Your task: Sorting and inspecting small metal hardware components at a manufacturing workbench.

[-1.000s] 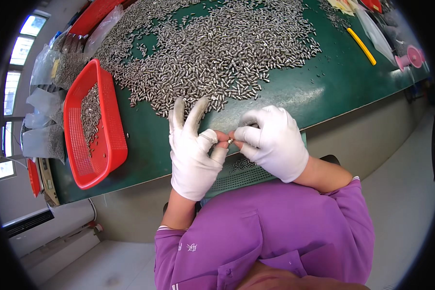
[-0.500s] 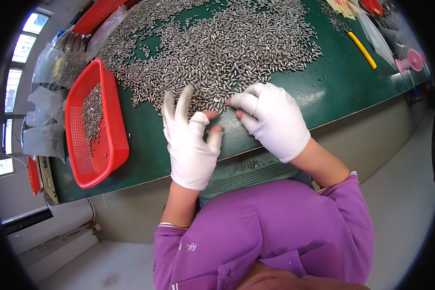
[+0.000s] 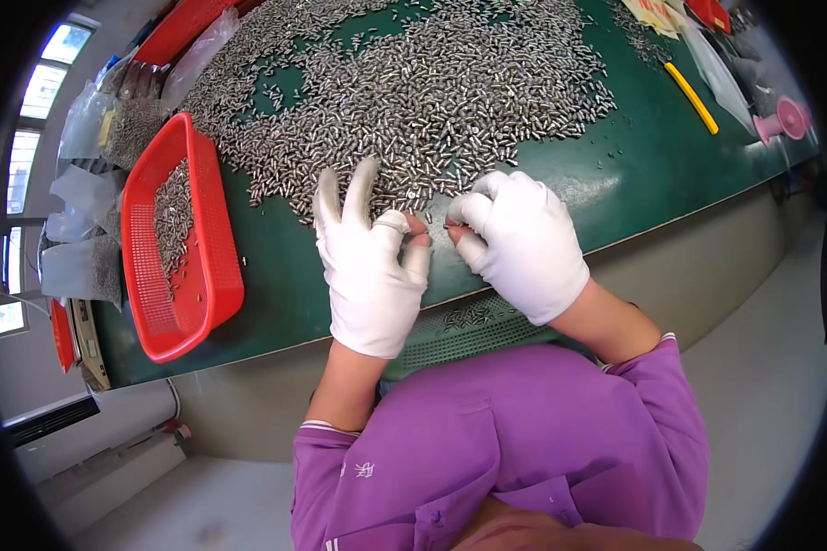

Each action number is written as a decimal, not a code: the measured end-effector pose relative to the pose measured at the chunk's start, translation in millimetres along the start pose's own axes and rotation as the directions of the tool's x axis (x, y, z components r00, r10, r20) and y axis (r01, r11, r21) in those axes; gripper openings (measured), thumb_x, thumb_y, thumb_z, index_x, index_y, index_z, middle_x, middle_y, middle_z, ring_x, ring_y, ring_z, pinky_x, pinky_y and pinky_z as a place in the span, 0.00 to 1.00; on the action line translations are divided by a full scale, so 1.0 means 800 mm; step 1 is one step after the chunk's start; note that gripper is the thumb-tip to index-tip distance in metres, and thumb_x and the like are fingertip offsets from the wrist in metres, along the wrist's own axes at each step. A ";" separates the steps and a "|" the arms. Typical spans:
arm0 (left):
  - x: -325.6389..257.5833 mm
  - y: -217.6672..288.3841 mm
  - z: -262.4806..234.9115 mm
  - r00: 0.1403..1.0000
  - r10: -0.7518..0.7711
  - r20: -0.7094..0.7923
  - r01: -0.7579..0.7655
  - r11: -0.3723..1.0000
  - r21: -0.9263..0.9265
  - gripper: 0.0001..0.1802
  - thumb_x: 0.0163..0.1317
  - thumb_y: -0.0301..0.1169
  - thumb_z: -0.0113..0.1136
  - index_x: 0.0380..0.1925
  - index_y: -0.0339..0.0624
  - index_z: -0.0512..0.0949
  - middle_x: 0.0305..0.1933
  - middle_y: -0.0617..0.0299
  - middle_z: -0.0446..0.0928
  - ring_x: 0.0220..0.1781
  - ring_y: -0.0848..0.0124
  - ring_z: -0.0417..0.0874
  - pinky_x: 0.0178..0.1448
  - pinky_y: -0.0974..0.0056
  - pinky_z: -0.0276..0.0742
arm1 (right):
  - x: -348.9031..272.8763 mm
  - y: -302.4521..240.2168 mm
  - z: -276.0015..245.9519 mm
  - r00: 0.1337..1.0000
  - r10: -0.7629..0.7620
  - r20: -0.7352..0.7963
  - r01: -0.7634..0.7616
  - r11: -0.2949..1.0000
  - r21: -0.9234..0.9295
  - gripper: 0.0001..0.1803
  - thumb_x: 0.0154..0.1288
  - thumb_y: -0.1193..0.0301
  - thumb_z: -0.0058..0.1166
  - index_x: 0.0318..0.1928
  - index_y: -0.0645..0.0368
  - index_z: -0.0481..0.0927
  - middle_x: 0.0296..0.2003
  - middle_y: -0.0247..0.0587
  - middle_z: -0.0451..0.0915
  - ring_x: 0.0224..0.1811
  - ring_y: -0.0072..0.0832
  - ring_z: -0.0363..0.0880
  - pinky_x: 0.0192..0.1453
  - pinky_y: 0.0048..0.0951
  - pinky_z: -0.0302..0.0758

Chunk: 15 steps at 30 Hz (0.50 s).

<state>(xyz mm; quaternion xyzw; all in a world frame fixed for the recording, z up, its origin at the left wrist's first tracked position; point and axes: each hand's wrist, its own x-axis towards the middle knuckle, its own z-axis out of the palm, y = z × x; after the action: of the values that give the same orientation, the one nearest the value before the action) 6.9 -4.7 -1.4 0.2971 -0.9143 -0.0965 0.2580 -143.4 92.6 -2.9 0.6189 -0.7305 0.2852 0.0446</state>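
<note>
Both hands, metal pins pointing randomly

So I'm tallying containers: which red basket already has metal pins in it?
The red mesh basket left of the left hand, on the green table. Pins lie inside it; the other red trays at the far edge show none.

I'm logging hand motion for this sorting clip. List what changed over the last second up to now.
Both gloved hands moved from the near table edge up to the rim of the heap of small metal pieces. The left hand now has two fingers raised; the right hand pinches at the heap's edge beside it. What either holds is too small to tell. The red basket, yellow stick and heap stayed put.
</note>
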 end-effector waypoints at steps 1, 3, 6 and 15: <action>-0.003 0.002 0.000 1.000 -0.001 0.002 0.001 1.000 -0.002 0.10 0.50 0.25 0.71 0.31 0.46 0.79 0.73 0.50 0.68 0.77 0.35 0.61 0.75 0.40 0.62 | -0.002 0.000 -0.002 1.000 0.002 0.002 -0.002 1.000 -0.001 0.06 0.58 0.66 0.63 0.32 0.52 0.81 0.33 0.37 0.78 0.39 0.38 0.80 0.43 0.40 0.78; -0.012 0.005 -0.005 1.000 -0.022 0.018 0.022 0.999 -0.024 0.11 0.49 0.26 0.73 0.31 0.45 0.79 0.73 0.49 0.69 0.77 0.34 0.61 0.75 0.40 0.63 | -0.006 -0.005 -0.007 0.998 -0.006 0.058 0.000 0.995 0.100 0.06 0.58 0.66 0.64 0.32 0.52 0.81 0.33 0.37 0.77 0.39 0.38 0.80 0.42 0.40 0.78; -0.020 0.005 -0.007 1.000 -0.018 0.021 0.019 0.999 -0.026 0.14 0.47 0.27 0.75 0.31 0.44 0.78 0.73 0.48 0.69 0.76 0.34 0.62 0.74 0.40 0.65 | -0.010 -0.004 -0.004 0.999 -0.030 0.022 0.027 0.991 0.132 0.06 0.58 0.65 0.65 0.32 0.51 0.81 0.32 0.36 0.77 0.38 0.38 0.80 0.42 0.41 0.77; -0.025 0.004 -0.008 1.000 0.011 0.021 -0.010 0.999 -0.048 0.14 0.49 0.25 0.71 0.33 0.45 0.76 0.73 0.47 0.68 0.75 0.32 0.63 0.73 0.39 0.65 | -0.012 0.000 -0.008 0.997 -0.059 0.059 0.048 0.982 0.185 0.06 0.58 0.63 0.66 0.33 0.48 0.84 0.32 0.34 0.78 0.39 0.37 0.80 0.42 0.40 0.77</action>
<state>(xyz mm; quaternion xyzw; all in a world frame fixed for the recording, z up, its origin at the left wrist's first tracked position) 22.3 9.2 -3.3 0.2849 -0.9159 -0.1203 0.2560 -143.2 104.0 -2.0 0.6487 -0.6852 0.3301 -0.0285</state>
